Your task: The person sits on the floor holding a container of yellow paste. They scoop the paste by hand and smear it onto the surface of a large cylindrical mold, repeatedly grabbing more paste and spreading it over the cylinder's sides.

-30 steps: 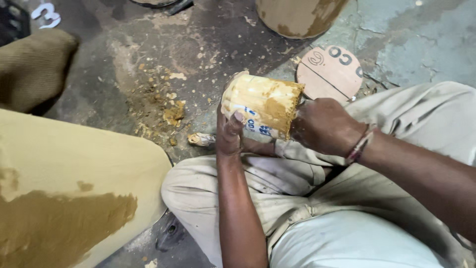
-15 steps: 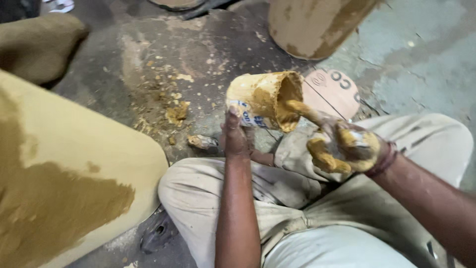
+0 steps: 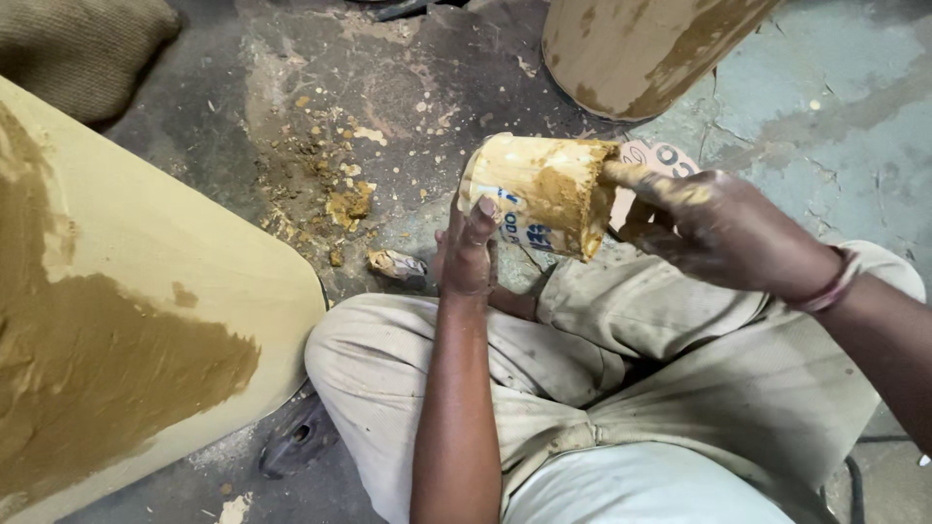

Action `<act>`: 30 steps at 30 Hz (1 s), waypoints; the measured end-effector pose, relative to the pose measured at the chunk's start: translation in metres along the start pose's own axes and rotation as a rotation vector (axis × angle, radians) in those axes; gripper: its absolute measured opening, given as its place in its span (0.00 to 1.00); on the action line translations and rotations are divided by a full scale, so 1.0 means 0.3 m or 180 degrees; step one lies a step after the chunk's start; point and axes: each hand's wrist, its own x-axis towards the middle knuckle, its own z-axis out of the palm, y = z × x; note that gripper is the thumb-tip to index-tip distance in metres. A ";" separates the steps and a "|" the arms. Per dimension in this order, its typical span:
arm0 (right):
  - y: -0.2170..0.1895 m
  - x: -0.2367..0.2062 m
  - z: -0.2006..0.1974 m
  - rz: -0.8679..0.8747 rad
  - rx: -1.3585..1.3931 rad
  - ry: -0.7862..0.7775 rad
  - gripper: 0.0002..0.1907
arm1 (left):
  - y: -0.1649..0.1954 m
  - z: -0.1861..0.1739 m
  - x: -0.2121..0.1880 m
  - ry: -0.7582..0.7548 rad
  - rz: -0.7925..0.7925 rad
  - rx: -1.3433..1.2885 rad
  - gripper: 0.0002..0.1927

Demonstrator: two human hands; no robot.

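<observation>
My left hand (image 3: 471,254) grips a paste-smeared tin can (image 3: 537,194), tilted on its side with its mouth facing right. My right hand (image 3: 720,229), coated with yellow-brown paste, has its fingers at the can's open mouth, reaching into it. Both hands are above my crossed legs in beige trousers (image 3: 621,369). Whether the right fingers hold paste inside the can is hidden.
A large curved cream panel (image 3: 126,320) partly smeared with brown paste fills the left. A second smeared cylinder (image 3: 641,49) stands at the top. Paste crumbs (image 3: 340,194) lie on the cracked concrete floor, a burlap sack (image 3: 87,49) top left, a round disc (image 3: 670,160) behind the can.
My right hand came out of the can with a scoop of paste half a second ago and has now returned to the can's mouth. The can has tilted further right.
</observation>
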 end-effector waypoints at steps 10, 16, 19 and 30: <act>-0.136 -0.108 0.176 0.0776 0.0843 0.0539 0.22 | -0.081 0.016 -0.008 -0.0130 0.0175 -0.1208 0.49; -0.202 -0.137 0.202 0.1842 0.3335 0.0206 0.26 | -0.146 -0.046 -0.001 0.0148 -0.0037 -0.1363 0.46; -0.215 -0.143 0.174 0.1957 0.4400 0.0154 0.28 | -0.157 -0.037 0.006 0.0067 0.0283 -0.1384 0.44; -0.158 -0.144 0.151 0.1336 0.6405 0.0290 0.33 | -0.234 -0.042 0.049 0.0668 -0.0247 -0.1159 0.37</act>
